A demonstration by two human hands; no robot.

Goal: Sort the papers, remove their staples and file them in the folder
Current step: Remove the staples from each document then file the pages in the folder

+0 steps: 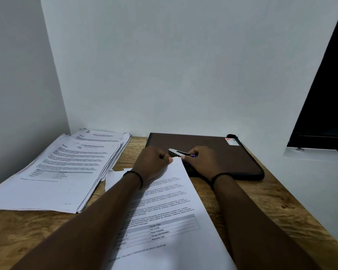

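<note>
A printed paper set (170, 213) lies in front of me on the wooden table, its top corner raised. My left hand (151, 163) pinches that top corner. My right hand (200, 162) grips a metal staple remover (177, 152) whose tip points at the same corner. A dark brown folder (228, 154) lies shut flat behind my hands, partly under my right hand. A thick stack of printed papers (62, 170) sits at the left.
The wooden table (271, 201) stands against a white wall behind and a wall at the left. Its right edge runs diagonally beside a white surface (320, 182). A dark opening shows at the upper right.
</note>
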